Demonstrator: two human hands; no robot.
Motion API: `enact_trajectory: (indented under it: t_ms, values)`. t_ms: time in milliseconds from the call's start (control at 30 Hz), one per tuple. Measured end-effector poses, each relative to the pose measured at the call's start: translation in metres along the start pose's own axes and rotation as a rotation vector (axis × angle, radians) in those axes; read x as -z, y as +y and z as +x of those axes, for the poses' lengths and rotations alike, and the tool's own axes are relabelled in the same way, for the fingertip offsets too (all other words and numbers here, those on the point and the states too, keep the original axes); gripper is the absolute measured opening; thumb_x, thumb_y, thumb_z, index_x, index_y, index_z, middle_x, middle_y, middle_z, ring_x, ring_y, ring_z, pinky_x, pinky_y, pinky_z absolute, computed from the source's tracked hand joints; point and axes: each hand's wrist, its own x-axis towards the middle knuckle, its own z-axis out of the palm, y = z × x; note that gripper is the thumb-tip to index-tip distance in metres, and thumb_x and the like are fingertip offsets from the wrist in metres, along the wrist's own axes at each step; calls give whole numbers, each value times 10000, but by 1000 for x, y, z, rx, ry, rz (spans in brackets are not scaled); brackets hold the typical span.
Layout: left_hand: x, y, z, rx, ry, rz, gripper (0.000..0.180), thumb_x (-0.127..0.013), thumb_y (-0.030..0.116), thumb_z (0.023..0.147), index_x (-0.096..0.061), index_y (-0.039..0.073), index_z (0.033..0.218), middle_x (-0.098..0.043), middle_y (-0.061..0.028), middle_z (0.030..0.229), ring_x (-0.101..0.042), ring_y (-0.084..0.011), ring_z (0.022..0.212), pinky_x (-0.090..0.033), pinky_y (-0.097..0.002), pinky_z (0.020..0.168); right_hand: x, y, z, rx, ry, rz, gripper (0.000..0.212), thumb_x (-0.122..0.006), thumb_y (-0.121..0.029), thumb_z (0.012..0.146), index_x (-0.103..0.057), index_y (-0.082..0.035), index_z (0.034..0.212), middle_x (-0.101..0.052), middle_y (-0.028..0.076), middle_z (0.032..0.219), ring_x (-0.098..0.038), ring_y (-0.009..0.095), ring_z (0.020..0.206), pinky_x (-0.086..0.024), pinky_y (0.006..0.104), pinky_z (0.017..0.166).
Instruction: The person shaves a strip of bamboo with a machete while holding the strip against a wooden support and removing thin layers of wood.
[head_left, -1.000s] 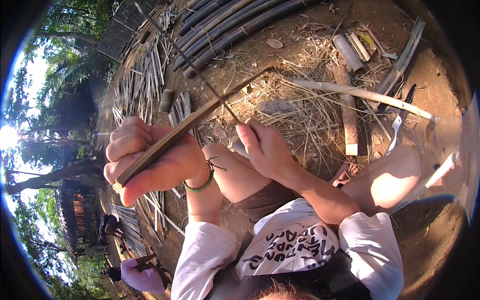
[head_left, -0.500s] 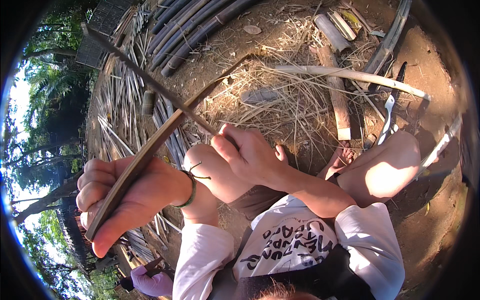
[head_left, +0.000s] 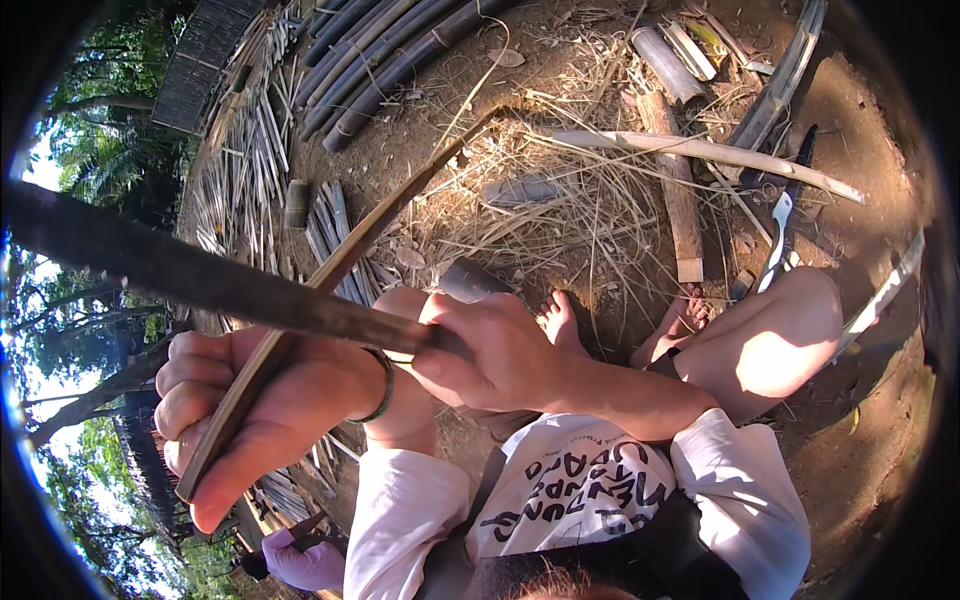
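My left hand, palm up at the left, is closed around the near end of a long split bamboo strip. The strip slants away to the upper right, with a thin pale shaving curling off beyond its far end. In front of my lap, my right hand grips a long dark-bladed knife; its handle is mostly hidden in my fist. The blade reaches toward the far left and crosses the strip in the picture just beyond my left hand. Whether it touches the strip I cannot tell.
Dry shavings litter the ground ahead, with a pale bamboo length and a wood piece. A white-handled tool lies by my right knee. Dark bamboo poles lie far off; another person is at lower left.
The knife has swung closer and lower, its blade now pointing more to the left and crossing nearer my left hand. A pale shaving now rises beyond the strip's far end.
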Motion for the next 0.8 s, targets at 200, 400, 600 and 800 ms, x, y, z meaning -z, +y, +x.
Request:
enact_trajectory:
  t_ms: [200,400,600,800]
  values:
    - [-1,-6,-2,-11,35,-39,652,-325,744,976,-293,157,695,-266,37,659,-241,-124,549,-218,-293,545,19,65,-2,-620,-32,-122,458,-483,-360,1068,-598,15,832,-541,159,619,-518,286,553,-428,429,585]
    - [-5,-16,4,44,57,45,671,-318,762,965,-304,156,676,-266,35,647,-258,-125,547,-241,-302,548,5,52,3,-147,9,-85,482,-545,-439,1026,-611,5,850,-576,218,610,-592,430,574,-472,488,599]
    - [6,-29,12,-8,105,-108,666,-308,746,976,-318,146,689,-285,18,626,-273,-133,536,-280,-297,543,36,131,5,-723,15,-169,523,-505,-449,1050,-624,8,825,-504,127,571,-450,220,513,-387,406,529]
    - [-4,-29,15,38,57,55,703,-327,792,941,-242,162,641,-176,33,621,-203,-130,536,-213,-293,527,21,96,20,-341,-64,-57,458,-570,-418,1017,-579,-10,807,-490,127,540,-485,299,487,-386,427,530]
